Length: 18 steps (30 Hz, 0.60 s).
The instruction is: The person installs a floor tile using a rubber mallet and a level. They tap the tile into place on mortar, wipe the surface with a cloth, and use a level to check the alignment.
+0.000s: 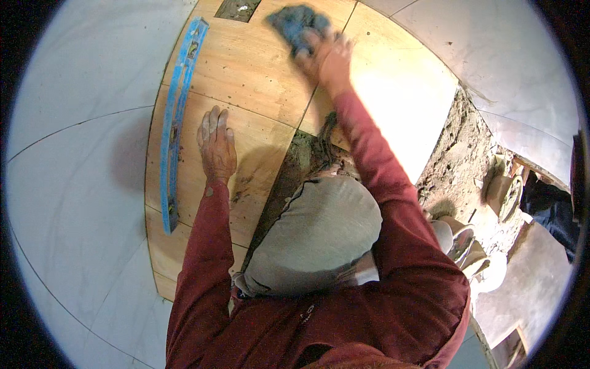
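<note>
My right hand [329, 58] is stretched far forward, its fingers pressed on a crumpled dark blue-grey rag [297, 26] that lies against the tan floor tiles [258, 58]. The hand and rag are a little blurred. Flat on a tan tile to the left, my left hand [217, 144] rests with its fingers spread and nothing in them. Beside it lies a long blue spirit level [175, 126], placed lengthwise near the left border of the tan tiles. Dirt specks and smudges mark the tiles around both hands.
Pale grey tiles [80, 172] border the tan ones on the left. My bent knee [319, 227] is over a gap of rough mortar. A small square cutout [238, 9] opens at the far edge. Bare rubble [458, 154] and several dusty containers [505, 195] are on the right.
</note>
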Motion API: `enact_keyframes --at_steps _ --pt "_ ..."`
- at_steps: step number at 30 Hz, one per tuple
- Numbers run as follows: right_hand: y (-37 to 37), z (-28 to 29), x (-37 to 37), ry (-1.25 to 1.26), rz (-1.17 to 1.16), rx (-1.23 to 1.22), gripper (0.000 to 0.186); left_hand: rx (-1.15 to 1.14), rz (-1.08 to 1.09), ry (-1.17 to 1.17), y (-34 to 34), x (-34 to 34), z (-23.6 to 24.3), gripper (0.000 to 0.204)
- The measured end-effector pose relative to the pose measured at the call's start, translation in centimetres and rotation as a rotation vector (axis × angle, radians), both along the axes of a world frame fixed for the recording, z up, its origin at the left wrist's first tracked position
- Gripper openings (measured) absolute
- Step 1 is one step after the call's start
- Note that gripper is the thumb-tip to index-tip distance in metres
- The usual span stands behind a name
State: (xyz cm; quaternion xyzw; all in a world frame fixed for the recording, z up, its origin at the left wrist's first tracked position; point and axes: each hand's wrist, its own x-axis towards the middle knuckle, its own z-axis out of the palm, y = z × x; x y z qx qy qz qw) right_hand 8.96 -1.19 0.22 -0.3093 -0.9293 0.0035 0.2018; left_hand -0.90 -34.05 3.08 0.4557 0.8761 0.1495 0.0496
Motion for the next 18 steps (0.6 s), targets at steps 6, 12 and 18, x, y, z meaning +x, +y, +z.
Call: enact_keyframes --at_steps 6,12,18 --pt "-16.8 5.5 5.7 -0.065 0.37 -0.65 0.043 0.08 -0.04 0.015 -0.4 -0.2 -0.9 0.043" --pt "-6.8 8.4 12.5 0.761 -0.153 -1.362 0.027 -0.003 0.017 0.027 -0.7 0.0 -0.4 0.045" --pt "10.6 2.1 16.9 0.128 -0.6 -0.225 0.072 0.03 0.001 0.004 0.2 0.2 -0.2 0.046"
